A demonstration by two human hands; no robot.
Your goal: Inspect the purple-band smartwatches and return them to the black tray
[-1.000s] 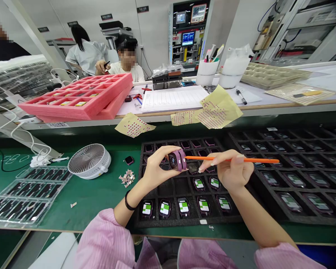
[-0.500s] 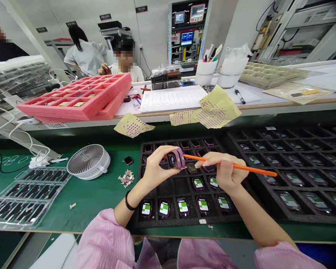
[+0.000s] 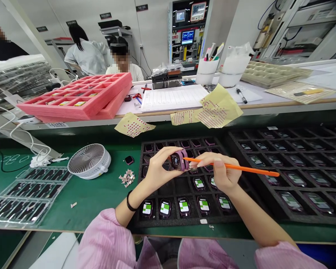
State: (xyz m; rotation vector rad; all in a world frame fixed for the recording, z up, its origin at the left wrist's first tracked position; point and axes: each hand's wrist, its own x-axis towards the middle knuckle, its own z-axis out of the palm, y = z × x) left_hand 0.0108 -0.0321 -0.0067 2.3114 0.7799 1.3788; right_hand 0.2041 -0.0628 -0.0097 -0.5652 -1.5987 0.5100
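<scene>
My left hand grips a purple smartwatch between thumb and fingers, raised over a black foam tray. The watch is tilted, its dark face turned toward the left, and a second purple layer shows along its right side. My right hand pinches a long, thin orange stick. Its pointed end meets the purple side of the watch, with my right fingertips close beside it; whether they touch the watch I cannot tell. Below, several watches with green-and-white screens sit in the tray's compartments.
A second foam tray of watches lies right. Leftward are a white fan, a lone watch, a heap of small pieces and clear plastic trays. A shelf carries pink foam trays and yellow sticker sheets. Co-workers are beyond.
The watch in my left hand has shifted slightly right. My right hand has moved a little left, its fingertips now nearer the watch, and the stick stays against the watch's side.
</scene>
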